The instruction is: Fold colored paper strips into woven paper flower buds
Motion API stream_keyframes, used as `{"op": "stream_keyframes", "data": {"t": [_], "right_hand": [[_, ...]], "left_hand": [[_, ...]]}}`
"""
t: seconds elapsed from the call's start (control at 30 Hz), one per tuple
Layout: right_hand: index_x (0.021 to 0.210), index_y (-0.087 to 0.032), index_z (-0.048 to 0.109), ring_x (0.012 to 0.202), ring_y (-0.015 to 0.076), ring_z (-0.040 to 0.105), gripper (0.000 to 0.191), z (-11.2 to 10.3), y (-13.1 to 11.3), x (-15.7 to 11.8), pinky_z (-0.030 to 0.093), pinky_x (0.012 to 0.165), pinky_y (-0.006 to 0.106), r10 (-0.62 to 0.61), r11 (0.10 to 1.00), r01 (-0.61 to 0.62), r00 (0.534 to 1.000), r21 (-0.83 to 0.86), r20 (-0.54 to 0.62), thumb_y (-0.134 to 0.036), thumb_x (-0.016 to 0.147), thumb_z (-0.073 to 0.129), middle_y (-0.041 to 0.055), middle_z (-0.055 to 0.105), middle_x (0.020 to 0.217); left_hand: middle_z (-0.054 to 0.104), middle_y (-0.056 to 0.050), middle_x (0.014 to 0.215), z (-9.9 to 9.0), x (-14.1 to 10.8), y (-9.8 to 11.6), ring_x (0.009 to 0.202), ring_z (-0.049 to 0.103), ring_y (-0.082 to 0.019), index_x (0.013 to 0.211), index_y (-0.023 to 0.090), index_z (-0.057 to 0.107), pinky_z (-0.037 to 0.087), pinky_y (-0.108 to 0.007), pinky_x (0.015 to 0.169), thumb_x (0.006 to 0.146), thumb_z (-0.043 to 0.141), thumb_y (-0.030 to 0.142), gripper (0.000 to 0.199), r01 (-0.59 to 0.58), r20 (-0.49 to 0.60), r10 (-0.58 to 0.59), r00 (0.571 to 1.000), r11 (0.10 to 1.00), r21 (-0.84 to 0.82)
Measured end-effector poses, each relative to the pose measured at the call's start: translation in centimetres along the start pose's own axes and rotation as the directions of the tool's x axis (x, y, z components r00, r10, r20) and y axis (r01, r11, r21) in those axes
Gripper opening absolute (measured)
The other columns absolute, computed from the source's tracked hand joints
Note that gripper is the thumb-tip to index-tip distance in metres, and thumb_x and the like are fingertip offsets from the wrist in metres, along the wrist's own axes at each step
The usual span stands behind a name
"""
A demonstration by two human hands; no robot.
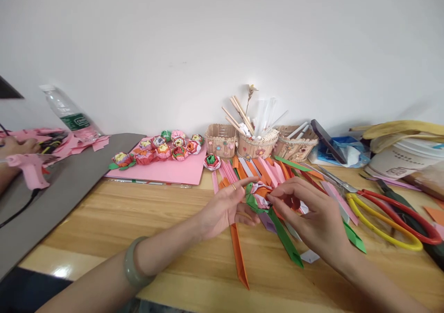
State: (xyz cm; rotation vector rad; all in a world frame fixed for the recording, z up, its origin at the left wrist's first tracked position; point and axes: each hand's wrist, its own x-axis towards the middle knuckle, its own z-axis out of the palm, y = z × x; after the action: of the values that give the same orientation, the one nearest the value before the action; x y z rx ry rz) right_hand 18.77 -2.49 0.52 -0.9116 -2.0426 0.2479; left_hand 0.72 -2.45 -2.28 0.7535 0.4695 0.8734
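A folded paper flower (260,196), green outside with pale pink and orange inside, is held above the table between both hands. My left hand (227,209), a ring on one finger, is closed round its left side. The thumb and fingers of my right hand (308,211) pinch its right edge; fingertips partly cover the petals. From below the flower a green folded strip (286,241) slants down to the right. An orange folded strip (238,257) lies on the table under my left hand. More coloured strips (274,170) lie behind the hands.
Finished paper flowers (163,151) sit on pink sheets (187,169). Three wicker baskets (221,141) stand by the wall. Large red and yellow scissors (391,215) lie right. At left are a bottle (71,114), a pink glue gun (29,168) and another person's hand (17,148).
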Motion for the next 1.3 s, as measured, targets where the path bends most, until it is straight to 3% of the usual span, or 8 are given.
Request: {"op": "stream_keyframes", "data": {"t": [0.1,0.17,0.27,0.4,0.6,0.83,1.03,1.3], "right_hand": [[0.079,-0.019,0.058,0.060,0.0121,0.054,0.012,0.0,0.2,-0.2,0.042,0.049,0.024,-0.122,0.989,0.116,0.991,-0.089,-0.060,-0.008,0.077,0.058,0.0028,0.059,0.072],[0.079,-0.020,0.058,0.062,0.0124,0.055,0.012,-0.1,0.1,-0.2,0.043,0.052,0.024,-0.159,0.984,0.154,0.986,-0.089,-0.055,-0.008,0.076,0.058,0.0030,0.060,0.074],[0.075,-0.020,0.058,0.059,0.0123,0.053,0.007,-0.3,-0.2,0.2,0.042,0.049,0.024,0.059,0.995,-0.061,0.998,0.080,0.026,-0.016,0.080,0.056,0.0020,0.060,0.069],[0.074,-0.019,0.059,0.060,0.0138,0.054,0.013,-0.6,-0.6,0.8,0.044,0.051,0.025,0.255,0.931,-0.296,0.946,0.215,0.200,-0.029,0.082,0.055,0.0020,0.060,0.067],[0.082,-0.020,0.063,0.066,0.0149,0.055,0.010,-0.6,-0.5,0.5,0.041,0.052,0.026,0.137,0.983,-0.148,0.986,0.112,0.096,-0.021,0.081,0.054,0.0047,0.063,0.077],[0.072,-0.019,0.063,0.062,0.0139,0.054,0.016,-0.6,-0.3,0.8,0.040,0.054,0.025,0.306,0.915,-0.361,0.911,0.181,0.276,-0.029,0.081,0.054,0.0015,0.061,0.069],[0.074,-0.019,0.064,0.065,0.0140,0.053,0.017,-0.6,0.0,0.9,0.041,0.057,0.025,0.286,0.893,-0.360,0.918,0.272,0.275,-0.032,0.080,0.056,0.0016,0.060,0.072],[0.079,-0.020,0.065,0.062,0.0126,0.053,0.018,-1.0,0.2,0.9,0.041,0.054,0.023,0.324,0.847,-0.441,0.872,0.299,0.368,-0.035,0.081,0.054,0.0016,0.060,0.075]], "left_hand": [[0.060,0.000,0.094,0.0,-0.1,0.2,0.062,0.063,-0.008,0.111,0.028,0.057,0.050,-0.019,0.058,0.065,0.071,0.020,0.049,-0.046,-0.006,0.046,0.999,0.998,0.051],[0.059,0.000,0.095,0.0,-0.1,0.1,0.061,0.061,-0.008,0.109,0.028,0.057,0.050,-0.019,0.057,0.065,0.071,0.019,0.048,-0.063,-0.032,0.065,0.997,0.996,0.065],[0.060,-0.001,0.092,0.1,0.0,-0.1,0.063,0.061,-0.010,0.109,0.027,0.057,0.051,-0.022,0.057,0.065,0.071,0.025,0.047,-0.073,-0.067,0.076,0.995,0.996,0.051],[0.062,-0.002,0.092,0.0,0.1,-0.2,0.074,0.061,-0.011,0.106,0.024,0.059,0.052,-0.024,0.065,0.065,0.072,0.026,0.044,-0.109,-0.117,0.108,0.987,0.994,-0.007],[0.059,-0.001,0.099,0.0,0.0,-0.1,0.078,0.059,-0.010,0.106,0.026,0.060,0.050,-0.024,0.070,0.066,0.070,0.021,0.041,-0.154,-0.173,0.155,0.973,0.988,0.015],[0.060,-0.001,0.098,0.5,0.0,-0.2,0.085,0.057,-0.013,0.106,0.027,0.060,0.044,-0.028,0.080,0.061,0.074,0.020,0.047,-0.209,-0.144,0.230,0.962,0.967,0.148],[0.061,-0.001,0.092,0.5,0.0,-0.2,0.084,0.056,-0.013,0.106,0.027,0.061,0.044,-0.030,0.081,0.062,0.073,0.021,0.046,-0.200,-0.145,0.221,0.964,0.969,0.142],[0.062,-0.002,0.091,0.5,-0.1,-0.1,0.084,0.057,-0.013,0.104,0.025,0.062,0.045,-0.029,0.080,0.064,0.072,0.021,0.042,-0.136,-0.151,0.145,0.978,0.988,0.071]]}}
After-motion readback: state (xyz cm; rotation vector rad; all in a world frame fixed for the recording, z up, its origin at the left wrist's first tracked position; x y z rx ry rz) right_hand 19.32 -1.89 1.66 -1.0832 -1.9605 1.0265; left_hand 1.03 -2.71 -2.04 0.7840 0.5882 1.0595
